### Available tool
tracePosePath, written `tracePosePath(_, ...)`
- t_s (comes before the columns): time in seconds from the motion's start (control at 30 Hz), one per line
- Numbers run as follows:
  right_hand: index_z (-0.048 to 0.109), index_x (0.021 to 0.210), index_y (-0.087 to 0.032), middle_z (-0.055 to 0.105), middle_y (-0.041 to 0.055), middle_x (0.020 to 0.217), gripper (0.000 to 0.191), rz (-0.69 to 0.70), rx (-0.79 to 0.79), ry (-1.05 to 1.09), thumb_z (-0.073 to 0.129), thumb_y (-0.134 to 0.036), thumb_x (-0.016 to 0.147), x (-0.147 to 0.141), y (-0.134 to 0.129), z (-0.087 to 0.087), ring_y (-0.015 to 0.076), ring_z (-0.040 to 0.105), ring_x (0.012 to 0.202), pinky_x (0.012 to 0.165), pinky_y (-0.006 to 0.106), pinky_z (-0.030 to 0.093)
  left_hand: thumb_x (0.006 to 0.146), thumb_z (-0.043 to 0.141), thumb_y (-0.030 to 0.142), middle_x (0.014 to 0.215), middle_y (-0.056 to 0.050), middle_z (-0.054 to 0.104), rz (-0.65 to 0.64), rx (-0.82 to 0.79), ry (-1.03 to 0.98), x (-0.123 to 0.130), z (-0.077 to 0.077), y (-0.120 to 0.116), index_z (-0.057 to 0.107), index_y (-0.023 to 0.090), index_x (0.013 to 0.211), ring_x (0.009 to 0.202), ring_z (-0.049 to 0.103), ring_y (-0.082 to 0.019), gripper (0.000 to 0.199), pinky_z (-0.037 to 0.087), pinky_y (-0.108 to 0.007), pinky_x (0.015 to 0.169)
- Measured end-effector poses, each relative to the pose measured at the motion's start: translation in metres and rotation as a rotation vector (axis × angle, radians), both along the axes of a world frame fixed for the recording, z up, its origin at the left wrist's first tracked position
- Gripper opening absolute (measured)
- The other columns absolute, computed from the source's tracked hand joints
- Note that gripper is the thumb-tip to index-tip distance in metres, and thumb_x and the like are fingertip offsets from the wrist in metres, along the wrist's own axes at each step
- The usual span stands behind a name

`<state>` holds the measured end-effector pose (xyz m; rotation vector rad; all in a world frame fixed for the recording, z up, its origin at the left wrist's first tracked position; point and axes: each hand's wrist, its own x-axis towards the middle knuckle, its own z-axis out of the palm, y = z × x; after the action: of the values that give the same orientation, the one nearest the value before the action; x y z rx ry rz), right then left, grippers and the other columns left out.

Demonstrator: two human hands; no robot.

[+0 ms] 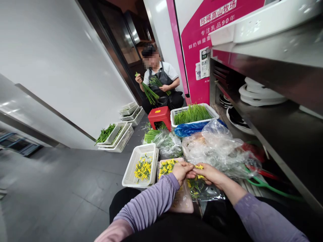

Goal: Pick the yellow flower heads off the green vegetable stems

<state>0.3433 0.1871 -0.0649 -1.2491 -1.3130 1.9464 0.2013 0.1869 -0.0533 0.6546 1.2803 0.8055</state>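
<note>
- Right hand (206,172): fingers closed around a few yellow flowers (200,167), petals showing at the fingertips. Held above a dark, glossy tray (215,194) that has loose flowering stems (193,188) at its left side.
- Left hand (182,172): fingers bent and pinched closed, tips meeting those of the right. Cannot tell whether anything is between them. Hand above the right side of a pink tray (182,201).
- Pink tray: more yellow blossoms (166,166) heaped toward its far left corner; near end by the wearer's legs.
- White basket (128,173), left of the pink tray on the grey floor (88,188): yellow flower heads (143,169) piled in the middle and toward the right wall.
- Beyond the hands: clear plastic bags (214,146), crumpled, with a blue bag (188,129) behind them. White crate (172,118) farther back, full of long green stalks (193,115); red stool (159,116) just left of it.
- Co-worker (165,75) behind the stool, in a dark apron, green stems (150,94) in both hands.
- Left, near the wall's foot: stacked white baskets (121,143), green pods or stalks (105,133) at their left edge.
- Right: metal shelf (275,134) bearing white dishes (261,95).
</note>
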Motion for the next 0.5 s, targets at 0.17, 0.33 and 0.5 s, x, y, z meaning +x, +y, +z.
tracePosePath(0.17,0.044,0.067,-0.018,0.035,-0.0082,0.046,0.02,-0.03,0.106,-0.149,0.056,-0.034,0.064,0.006,0.005,-0.003,0.0052,0.027,0.037,0.036,0.02,0.017,0.063,0.068,0.017,0.057,-0.004,0.06,-0.127,-0.022,0.05,-0.004,-0.002,0.0,0.057,0.006,0.068,0.046,0.058,-0.01,0.016,0.049,-0.02,0.045)
tracePosePath(0.33,0.049,0.062,-0.015,0.046,-0.0035,0.051,0.015,0.014,0.266,-0.239,0.054,-0.029,0.062,0.014,0.013,-0.017,0.0087,0.039,0.048,0.045,0.022,0.028,0.063,0.068,0.02,0.055,-0.002,0.059,-0.206,0.036,0.115,-0.004,-0.005,-0.002,0.056,0.006,0.067,0.044,0.057,-0.011,0.019,0.048,-0.022,0.044)
tracePosePath(0.5,0.052,0.059,-0.015,0.05,-0.0013,0.054,0.014,0.125,0.352,-0.346,0.053,-0.028,0.062,0.021,0.017,-0.022,0.0112,0.042,0.053,0.051,0.024,0.031,0.067,0.064,0.02,0.055,-0.001,0.058,-0.364,0.085,0.161,-0.005,-0.01,0.0,0.054,0.008,0.07,0.046,0.058,-0.011,0.016,0.049,-0.025,0.048)
